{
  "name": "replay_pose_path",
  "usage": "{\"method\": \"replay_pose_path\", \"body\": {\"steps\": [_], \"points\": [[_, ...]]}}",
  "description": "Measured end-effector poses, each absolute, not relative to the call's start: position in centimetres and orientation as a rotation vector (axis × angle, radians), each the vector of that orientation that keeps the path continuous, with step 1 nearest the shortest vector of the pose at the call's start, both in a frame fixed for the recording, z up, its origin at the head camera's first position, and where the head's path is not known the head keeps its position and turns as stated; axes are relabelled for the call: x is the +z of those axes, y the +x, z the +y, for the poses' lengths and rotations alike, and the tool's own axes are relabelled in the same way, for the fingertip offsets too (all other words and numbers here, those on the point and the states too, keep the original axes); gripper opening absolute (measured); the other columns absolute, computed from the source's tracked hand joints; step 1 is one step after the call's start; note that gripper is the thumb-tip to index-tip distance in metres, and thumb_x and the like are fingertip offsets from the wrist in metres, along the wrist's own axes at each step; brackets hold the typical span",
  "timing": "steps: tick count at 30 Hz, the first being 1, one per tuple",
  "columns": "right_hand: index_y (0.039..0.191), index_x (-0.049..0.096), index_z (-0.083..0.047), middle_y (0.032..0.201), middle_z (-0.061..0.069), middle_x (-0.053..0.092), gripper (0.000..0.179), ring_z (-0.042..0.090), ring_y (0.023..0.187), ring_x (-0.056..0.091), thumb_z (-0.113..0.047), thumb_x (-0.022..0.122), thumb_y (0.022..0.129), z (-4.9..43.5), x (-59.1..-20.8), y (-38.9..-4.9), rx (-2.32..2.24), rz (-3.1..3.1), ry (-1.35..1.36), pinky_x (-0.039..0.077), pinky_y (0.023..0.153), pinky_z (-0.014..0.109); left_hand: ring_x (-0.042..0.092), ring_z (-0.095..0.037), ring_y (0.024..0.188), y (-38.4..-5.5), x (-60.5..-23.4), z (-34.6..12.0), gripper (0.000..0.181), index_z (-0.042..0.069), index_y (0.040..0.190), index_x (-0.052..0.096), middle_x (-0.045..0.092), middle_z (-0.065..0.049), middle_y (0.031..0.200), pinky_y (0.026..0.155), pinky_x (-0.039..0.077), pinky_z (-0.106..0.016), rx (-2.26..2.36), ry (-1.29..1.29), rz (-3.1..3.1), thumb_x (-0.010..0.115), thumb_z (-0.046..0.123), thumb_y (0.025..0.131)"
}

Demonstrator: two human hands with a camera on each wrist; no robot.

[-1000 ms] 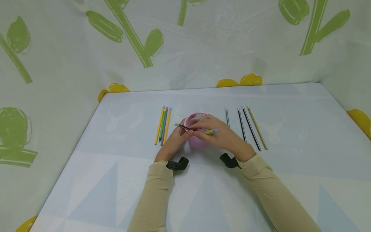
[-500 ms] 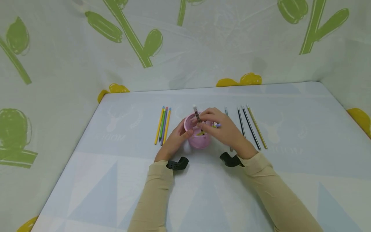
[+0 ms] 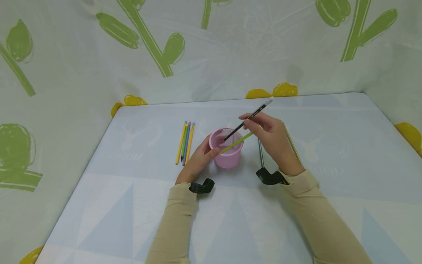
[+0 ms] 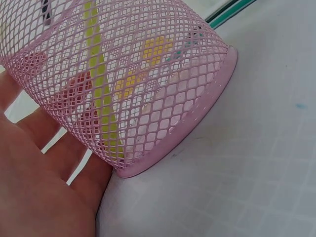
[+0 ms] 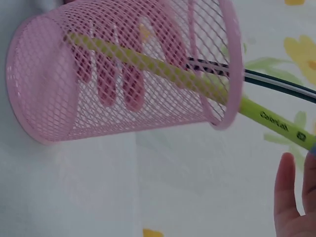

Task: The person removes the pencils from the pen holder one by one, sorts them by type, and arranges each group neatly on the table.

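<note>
My left hand (image 3: 197, 161) grips the pink mesh pencil cup (image 3: 229, 160) from its left side, thumb on the front near the rim. Inside the cup, a yellow-green pencil (image 3: 236, 143) leans toward the right; the left wrist view shows this yellow-green pencil (image 4: 101, 89) through the mesh, its lower end at the cup's base. My right hand (image 3: 275, 143), above the cup's right side, pinches a black pencil (image 3: 241, 124), white end up. The lower end of that black pencil (image 5: 279, 84) is inside the cup's mouth. Whether the right hand touches the yellow-green pencil, I cannot tell.
Left of the cup, several coloured pencils (image 3: 185, 143) lie side by side. A teal pencil (image 3: 261, 153) and a gold pencil (image 3: 289, 138) lie to the right, partly behind the right hand. The patterned table (image 3: 211, 216) meets a leaf-printed backdrop (image 3: 230, 62).
The right hand has moved right and up. The black pencil went from lying across the cup's top to slanting down into its mouth. The left hand and cup have stayed put.
</note>
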State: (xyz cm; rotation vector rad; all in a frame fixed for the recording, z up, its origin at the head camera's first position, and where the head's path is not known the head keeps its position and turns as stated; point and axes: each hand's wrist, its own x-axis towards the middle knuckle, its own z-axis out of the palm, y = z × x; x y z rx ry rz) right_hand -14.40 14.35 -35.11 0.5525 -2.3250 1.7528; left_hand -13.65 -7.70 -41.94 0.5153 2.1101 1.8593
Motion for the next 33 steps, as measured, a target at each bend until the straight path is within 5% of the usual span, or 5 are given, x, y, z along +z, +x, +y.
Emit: {"method": "replay_pose_path", "body": {"steps": [7, 13, 19, 24, 33], "points": [[0.104, 0.062, -0.003, 0.091, 0.015, 0.060, 0.025, 0.023, 0.084, 0.054, -0.021, 0.053, 0.090, 16.1, -35.9, -15.8, 1.959, -2.032, 0.454, 0.043, 0.085, 0.028, 0.032, -0.020, 0.127, -13.6, -42.1, -7.6, 0.053, 0.021, 0.139, 0.028, 0.041, -0.009, 0.135, 0.101, 0.027, -0.039, 1.921, 0.585, 2.060, 0.047, 0.024, 0.090], [0.103, 0.057, 0.007, 0.099, 0.017, 0.054, 0.023, 0.026, 0.079, 0.051, -0.011, 0.050, 0.091, 17.7, -35.7, -16.4, 2.212, -1.670, 0.476, 0.046, 0.076, 0.028, 0.032, -0.021, 0.127, -13.6, -42.1, -7.6, 0.059, 0.019, 0.139, 0.028, 0.039, -0.009, 0.136, 0.101, 0.027, -0.040, 1.935, 0.595, 2.040, 0.051, 0.037, 0.088], [0.104, 0.053, 0.011, 0.090, 0.019, 0.053, 0.024, 0.025, 0.076, 0.052, -0.009, 0.046, 0.092, 19.6, -35.6, -17.0, 2.333, -1.455, 0.471, 0.048, 0.066, 0.027, 0.032, -0.021, 0.127, -13.6, -42.1, -7.6, 0.062, 0.018, 0.139, 0.028, 0.040, -0.010, 0.135, 0.101, 0.027, -0.040, 1.949, 0.601, 2.027, 0.052, 0.040, 0.087], [0.107, 0.054, 0.010, 0.078, 0.017, 0.056, 0.028, 0.024, 0.070, 0.051, -0.013, 0.046, 0.092, 21.2, -36.1, -17.3, 2.244, -1.574, 0.399, 0.046, 0.058, 0.024, 0.032, -0.021, 0.127, -13.6, -42.1, -7.7, 0.054, 0.017, 0.140, 0.027, 0.039, -0.010, 0.136, 0.101, 0.027, -0.040, 1.945, 0.609, 2.028, 0.048, 0.023, 0.090], [0.112, 0.060, -0.007, 0.075, 0.009, 0.057, 0.032, 0.019, 0.059, 0.044, -0.029, 0.049, 0.091, 23.7, -37.5, -17.7, 1.869, -2.158, 0.098, 0.041, 0.050, 0.020, 0.032, -0.020, 0.127, -13.6, -42.1, -7.6, 0.063, 0.020, 0.139, 0.029, 0.040, -0.009, 0.135, 0.101, 0.028, -0.040, 1.930, 0.592, 2.050, 0.052, 0.044, 0.086]]}}
